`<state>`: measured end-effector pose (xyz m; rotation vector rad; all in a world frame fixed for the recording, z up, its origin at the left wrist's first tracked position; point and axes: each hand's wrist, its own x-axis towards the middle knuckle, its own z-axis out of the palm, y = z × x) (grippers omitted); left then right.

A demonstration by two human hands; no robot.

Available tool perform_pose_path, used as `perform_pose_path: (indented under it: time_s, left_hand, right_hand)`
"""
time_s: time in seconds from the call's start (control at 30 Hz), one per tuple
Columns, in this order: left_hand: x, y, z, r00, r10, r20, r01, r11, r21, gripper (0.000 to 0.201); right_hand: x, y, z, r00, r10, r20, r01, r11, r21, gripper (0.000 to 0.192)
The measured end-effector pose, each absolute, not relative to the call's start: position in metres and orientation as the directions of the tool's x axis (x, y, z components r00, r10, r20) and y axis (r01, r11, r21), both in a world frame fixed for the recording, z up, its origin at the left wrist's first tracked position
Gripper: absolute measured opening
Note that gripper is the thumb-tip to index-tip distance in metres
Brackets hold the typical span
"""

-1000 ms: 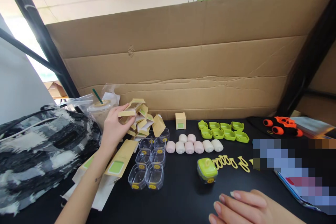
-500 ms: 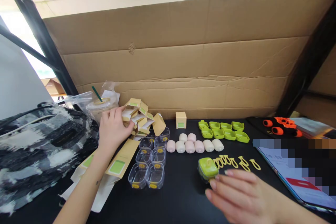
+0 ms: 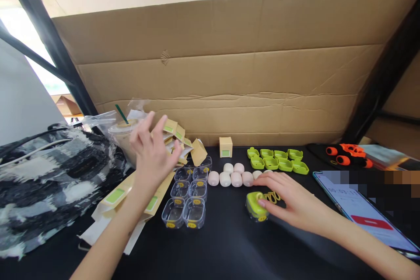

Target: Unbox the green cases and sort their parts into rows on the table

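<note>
Cardboard wall (image 3: 229, 74): stands upright along the far edge of the bench, behind everything.
Bench (image 3: 229, 245): black surface running from the cardboard wall toward the camera.
Bag (image 3: 49, 175): black-and-white patterned, at the far left end of the cardboard wall.
Phone (image 3: 364, 214): lies flat, screen lit, toward the right end of the cardboard wall.
Left hand (image 3: 154, 153): raised off the bench, fingers spread and loose, holding nothing, just in front of the pile of folded cartons (image 3: 180, 144) that lies against the cardboard wall.
Right hand (image 3: 292, 201): stretched flat over the bench out from the middle of the cardboard wall, fingers extended; the thumb tip touches the green-lidded case, not gripping it.
Clear cases (image 3: 187, 197): open, in two rows leading out from the cardboard wall below the carton pile.
Green lids (image 3: 278, 162): two rows close to the cardboard wall, right of centre.
Green-lidded case (image 3: 256, 205): closed, on the bench out from the wall's middle.
Pink pieces (image 3: 229, 177): a row between the wall and the green-lidded case.
Yellow clips (image 3: 271, 196): partly under the right hand.
</note>
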<state>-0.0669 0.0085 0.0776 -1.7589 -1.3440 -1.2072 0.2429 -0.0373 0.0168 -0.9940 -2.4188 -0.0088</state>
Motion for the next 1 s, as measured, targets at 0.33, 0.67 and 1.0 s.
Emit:
perform_pose_path:
  time_s: [0.33, 0.67, 1.0]
  left_hand:
    - [0.036, -0.051, 0.019, 0.659, 0.657, 0.366, 0.351, -0.699, 0.623, 0.071]
    - [0.043, -0.037, -0.005, 0.586, 0.774, 0.240, 0.500, -0.578, 0.646, 0.090]
    - [0.014, -0.031, 0.023, 0.655, 0.726, 0.209, 0.686, -0.688, 0.237, 0.043]
  right_hand:
    - [0.233, -0.047, -0.006, -0.503, 0.732, 0.460, 0.651, 0.671, -0.355, 0.011]
    - [0.230, -0.052, -0.011, -0.446, 0.719, 0.533, 0.558, 0.689, -0.462, 0.012]
    - [0.241, -0.051, 0.005, -0.062, 0.840, 0.539, 0.273, 0.534, -0.800, 0.011]
